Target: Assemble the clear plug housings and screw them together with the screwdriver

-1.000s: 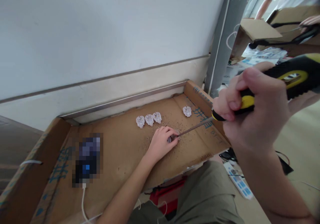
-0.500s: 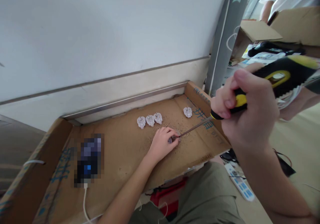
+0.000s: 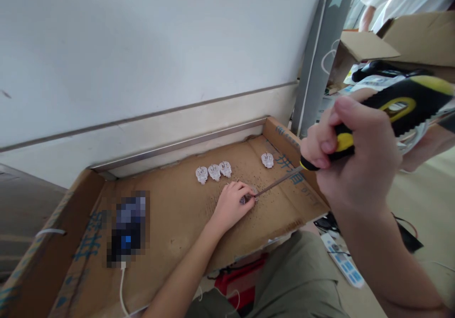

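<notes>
**A:** What is your right hand [image 3: 359, 152] doing?

**B:** You are holding it raised at the right, above the cardboard tray [image 3: 167, 247], with the forearm slanting up from the near right. Your fingers are wrapping closely around the front of the black and yellow handle of a screwdriver [image 3: 421, 102]. The handle's thick end is pointing to the right, and the shaft is sloping down to the left.

**A:** And your left hand [image 3: 231, 202]?

**B:** You are keeping it low on the tray, palm down, the forearm reaching in from the near side. Your thumb and fingers are closing around a small part [image 3: 243, 199], which is lying right of the tray's middle and mostly hiding under your hand. The screwdriver's tip is ending at your fingertips; whether it is touching the part, you cannot tell.

**A:** What is lying around your hands?

**B:** Three white plug pieces [image 3: 213, 172] are sitting in a row just beyond your left hand. A single plug piece [image 3: 267, 160] is lying apart, farther right. A pixelated dark object [image 3: 128, 230] is resting at the left, a white cable [image 3: 122, 289] running from its near end.
</notes>
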A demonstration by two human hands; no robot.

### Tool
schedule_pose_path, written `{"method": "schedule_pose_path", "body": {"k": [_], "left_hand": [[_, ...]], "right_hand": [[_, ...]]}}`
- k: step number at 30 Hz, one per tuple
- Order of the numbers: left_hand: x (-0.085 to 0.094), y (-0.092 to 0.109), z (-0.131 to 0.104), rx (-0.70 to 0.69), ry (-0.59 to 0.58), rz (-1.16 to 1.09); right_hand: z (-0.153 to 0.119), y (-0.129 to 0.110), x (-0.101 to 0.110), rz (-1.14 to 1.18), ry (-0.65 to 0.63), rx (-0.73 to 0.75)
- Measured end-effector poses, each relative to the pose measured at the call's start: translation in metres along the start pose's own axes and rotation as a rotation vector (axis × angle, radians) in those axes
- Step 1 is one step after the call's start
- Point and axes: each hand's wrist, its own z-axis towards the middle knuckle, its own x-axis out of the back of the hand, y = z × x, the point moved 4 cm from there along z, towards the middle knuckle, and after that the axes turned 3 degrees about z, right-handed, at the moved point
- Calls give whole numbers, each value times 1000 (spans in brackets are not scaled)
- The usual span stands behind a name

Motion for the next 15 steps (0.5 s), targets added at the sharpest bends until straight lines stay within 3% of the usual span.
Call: {"method": "schedule_pose_path", "body": {"k": [15], "left_hand": [[-1, 0, -1, 2, 7, 1]], "right_hand": [[1, 2, -3, 9, -35, 9]]}}
